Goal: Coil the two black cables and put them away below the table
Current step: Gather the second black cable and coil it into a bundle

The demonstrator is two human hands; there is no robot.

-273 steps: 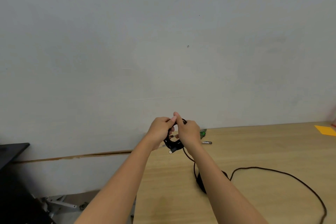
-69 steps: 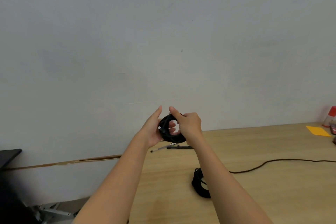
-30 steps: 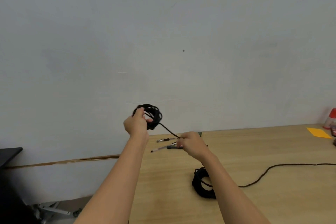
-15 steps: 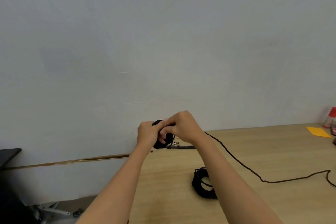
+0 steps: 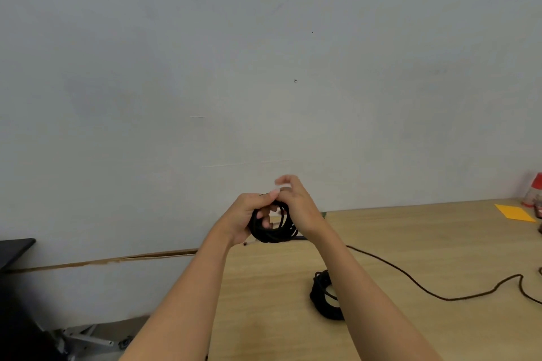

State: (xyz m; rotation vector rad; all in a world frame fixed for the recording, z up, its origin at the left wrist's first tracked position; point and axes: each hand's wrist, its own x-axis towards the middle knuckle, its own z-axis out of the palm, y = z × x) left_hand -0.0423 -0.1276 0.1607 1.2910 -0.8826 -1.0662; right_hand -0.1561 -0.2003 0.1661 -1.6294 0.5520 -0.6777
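Above the far left corner of the wooden table [image 5: 410, 249], my left hand [image 5: 245, 217] grips a bundle of black cable loops [image 5: 274, 230]. My right hand [image 5: 296, 208] is pressed against the same bundle from the right, fingers curled over its top. The loose tail of this cable [image 5: 440, 296] trails from behind my right forearm across the table to the right edge of view. A second black cable, coiled [image 5: 322, 296], lies on the table under my right forearm, partly hidden by it.
Pens [image 5: 249, 242] lie on the table just behind the held bundle, mostly hidden. An orange paper [image 5: 514, 212] and a red-and-white bottle [image 5: 533, 193] are at the far right. A black surface [image 5: 14, 246] and a metal frame [image 5: 88, 337] are left of the table.
Half a second ago my right hand was laying a loop onto the bundle; now both hands have risen slightly and the bundle shows more loops. The loose tail on the table has shortened.
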